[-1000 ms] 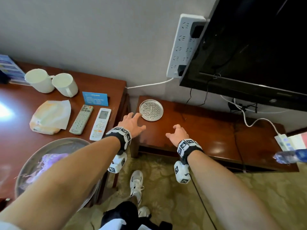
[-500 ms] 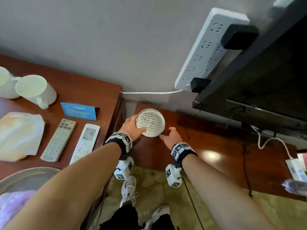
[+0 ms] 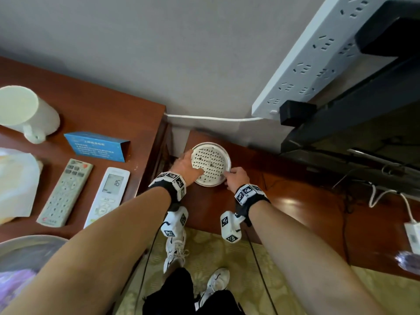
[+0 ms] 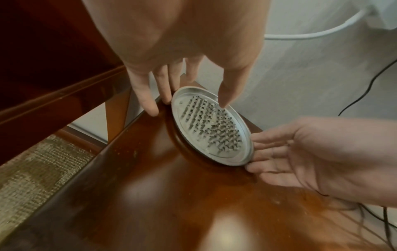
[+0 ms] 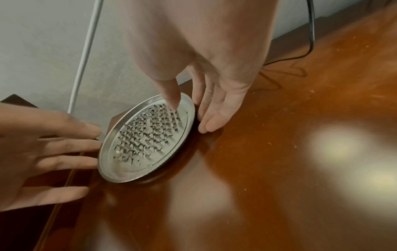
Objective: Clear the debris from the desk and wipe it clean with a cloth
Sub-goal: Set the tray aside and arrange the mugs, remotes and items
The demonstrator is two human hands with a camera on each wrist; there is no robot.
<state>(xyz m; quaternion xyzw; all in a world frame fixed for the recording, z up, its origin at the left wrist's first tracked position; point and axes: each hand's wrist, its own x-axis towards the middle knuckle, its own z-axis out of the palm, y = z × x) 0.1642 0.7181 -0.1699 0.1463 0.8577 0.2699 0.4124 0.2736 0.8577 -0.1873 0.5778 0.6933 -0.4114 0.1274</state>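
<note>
The perforated metal dish (image 3: pixel 211 164) sits at the far left corner of the low wooden stand (image 3: pixel 295 208), close to the wall; from the head view your left hand (image 3: pixel 185 167) and right hand (image 3: pixel 236 178) flank it. It is probably light, stiff and slick, so take it by the thin rim.

From the left wrist, your fingers (image 4: pixel 165 88) stay fairly straight, tips touching the rim's left side, thumb over the holes; nothing is clasped yet. The stand's left edge runs just beside the dish (image 4: pixel 211 126).

From the right wrist, your straight fingers (image 5: pixel 211 108) touch the right rim (image 5: pixel 148 137). Dusty specks dot the open wood to the right, with black cables (image 5: pixel 310 34) farther off; lift up and toward you.
</note>
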